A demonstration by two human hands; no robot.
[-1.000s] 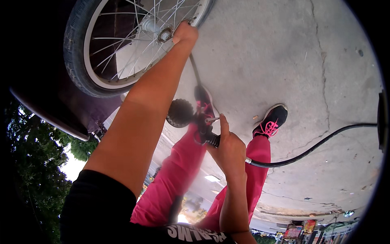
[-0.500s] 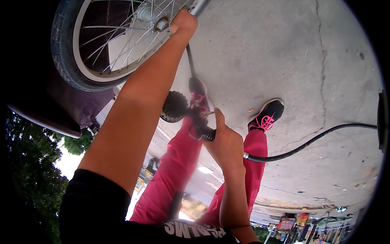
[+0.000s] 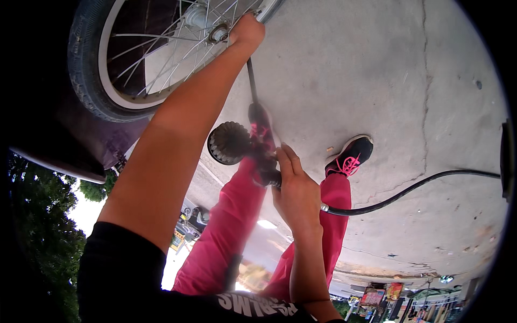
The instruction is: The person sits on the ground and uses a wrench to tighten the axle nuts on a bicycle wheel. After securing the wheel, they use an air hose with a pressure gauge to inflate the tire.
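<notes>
A bicycle wheel (image 3: pixel 107 70) with a black tyre, silver rim and spokes fills the upper left. My left hand (image 3: pixel 249 29) reaches up to its rim, fingers closed round the end of a thin black hose (image 3: pixel 252 81) where it meets the wheel; the fingertips are mostly hidden. In front of my legs, my right hand (image 3: pixel 297 194) grips a tyre inflator gun (image 3: pixel 266 171). Its fingers lie together along the top of the gun, over the lever. A round gauge in a ribbed black cover (image 3: pixel 229 142) sticks out on the gun's left side, its dial turned away.
A thicker black air hose (image 3: pixel 398 198) runs from the gun's handle to a dark object (image 3: pixel 506 161) at the right edge. My black shoe with pink laces (image 3: pixel 350 156) stands on cracked concrete (image 3: pixel 388 81). Racks of goods (image 3: pixel 425 304) stand at the lower right.
The gauge has shifted slightly left and shows more of its cover. My right fingers have come down over the lever, which showed before. My left hand stays at the rim.
</notes>
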